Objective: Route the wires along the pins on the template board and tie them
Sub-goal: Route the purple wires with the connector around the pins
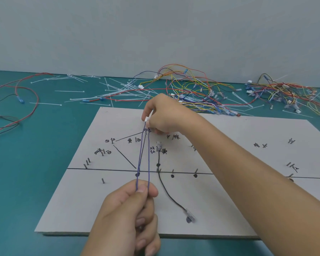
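Pale grey-blue wall fills the upper part of the frame; plain, matte, evenly lit by soft diffuse light; it meets the tabletop in a straight seam running across the frame, sitting lower toward the right; teal-green table surface shows across the middle band, down the left side and along the bottom edge; smooth, uniform colour, slightly darker toward the lower left corner.

Purple wires w/ white connector run taut across grey template board, black wire lying beside
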The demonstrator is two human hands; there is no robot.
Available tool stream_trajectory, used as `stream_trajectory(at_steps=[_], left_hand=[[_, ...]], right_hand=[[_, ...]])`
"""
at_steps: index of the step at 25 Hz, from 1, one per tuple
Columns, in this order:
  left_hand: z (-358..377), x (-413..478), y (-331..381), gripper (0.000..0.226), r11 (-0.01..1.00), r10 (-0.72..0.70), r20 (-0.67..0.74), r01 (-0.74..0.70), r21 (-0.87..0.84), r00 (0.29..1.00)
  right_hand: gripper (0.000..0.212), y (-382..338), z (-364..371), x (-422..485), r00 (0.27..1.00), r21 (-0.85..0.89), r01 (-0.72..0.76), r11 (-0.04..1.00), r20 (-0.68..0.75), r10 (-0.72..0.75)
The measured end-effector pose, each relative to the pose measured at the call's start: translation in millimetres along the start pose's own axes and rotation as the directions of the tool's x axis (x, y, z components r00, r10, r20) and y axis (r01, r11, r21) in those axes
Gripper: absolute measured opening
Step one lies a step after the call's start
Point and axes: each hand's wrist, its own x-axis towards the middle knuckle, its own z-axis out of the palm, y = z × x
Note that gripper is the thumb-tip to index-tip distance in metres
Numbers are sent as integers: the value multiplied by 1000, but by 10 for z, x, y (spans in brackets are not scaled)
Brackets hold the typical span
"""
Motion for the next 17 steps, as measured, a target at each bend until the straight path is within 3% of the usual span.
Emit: stream_trajectory(at_steps=[3, 8, 15, 17], left_hand=[[-21, -11, -4, 22, 1000, -21, 4, 21, 0, 1000], [-71, -44, -37, 47, 994, -87, 40, 84, 70, 995], [-75, -91, -158, 53, 945, -51, 33, 37, 326, 998], [-71, -131, -174, 50, 946, -52, 41, 36, 321, 998]], right_hand=[[19, 35, 48, 24, 999, -18, 34, 999, 8, -33], [21, 99, 60, 12, 999, 81, 46, 996, 24, -48], [26, 112, -61, -82, 973, 99, 48, 994, 220, -69], [43, 96, -103, -140, 951, 50, 58, 997, 300, -71]])
